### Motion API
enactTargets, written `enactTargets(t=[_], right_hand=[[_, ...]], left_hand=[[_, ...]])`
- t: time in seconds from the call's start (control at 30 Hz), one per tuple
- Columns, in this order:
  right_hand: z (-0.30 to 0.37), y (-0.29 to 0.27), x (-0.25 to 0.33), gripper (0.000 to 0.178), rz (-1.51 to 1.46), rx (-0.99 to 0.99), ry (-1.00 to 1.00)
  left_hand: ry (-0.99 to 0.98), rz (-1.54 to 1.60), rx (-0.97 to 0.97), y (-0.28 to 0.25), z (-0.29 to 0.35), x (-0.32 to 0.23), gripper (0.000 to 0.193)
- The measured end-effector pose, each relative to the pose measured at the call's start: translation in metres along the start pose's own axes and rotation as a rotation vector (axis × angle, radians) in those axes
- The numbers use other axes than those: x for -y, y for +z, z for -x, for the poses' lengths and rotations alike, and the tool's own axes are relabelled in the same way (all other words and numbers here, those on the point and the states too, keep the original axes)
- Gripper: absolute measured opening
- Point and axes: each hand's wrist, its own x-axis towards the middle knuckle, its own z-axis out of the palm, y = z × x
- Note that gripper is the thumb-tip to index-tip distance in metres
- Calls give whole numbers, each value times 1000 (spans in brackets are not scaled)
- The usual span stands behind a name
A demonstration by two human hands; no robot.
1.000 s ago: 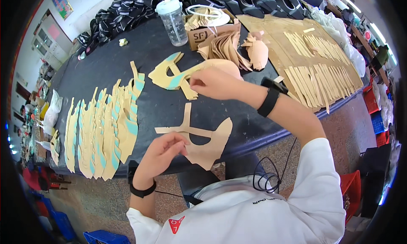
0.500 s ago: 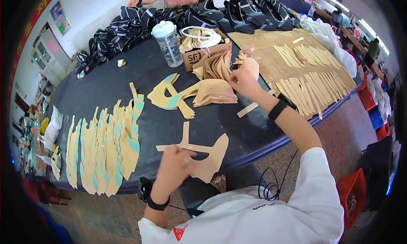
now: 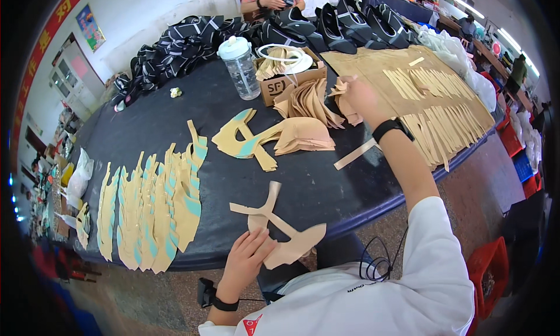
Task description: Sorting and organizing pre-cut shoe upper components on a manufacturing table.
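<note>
Fingers together, the left hand (image 3: 249, 255) lies on the cutout (image 3: 297, 242) at the table's (image 3: 315, 190) near edge; whether the thumb clamps it from below cannot be told. The right hand (image 3: 363, 97) is at the small stack (image 3: 349, 108) near the box (image 3: 294, 81), its grip hidden. Light pressure seems best, sparing the cutout's thin arms; fingertips should part stacked pieces singly.
</note>
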Motion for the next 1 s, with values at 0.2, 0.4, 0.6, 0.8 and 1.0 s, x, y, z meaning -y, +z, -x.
enactTargets(t=[0.2, 0.4, 0.6, 0.8, 1.0], right_hand=[[-13, -19, -17, 20, -213, 212, -82], [-24, -4, -46, 22, 23, 89, 22], [-6, -54, -28, 24, 181, -591, -355], [56, -78, 29, 44, -772, -265, -148], [127, -108, 56, 18, -1035, 443, -194]], left_hand=[[-141, 99, 97, -31, 4, -5, 51], [-311, 411, 157, -52, -40, 5, 36], [-294, 244, -4, -37, -91, 3, 18], [-240, 146, -186, -3, -107, 9, 12], [-296, 675, -210, -4, -124, 3, 39]])
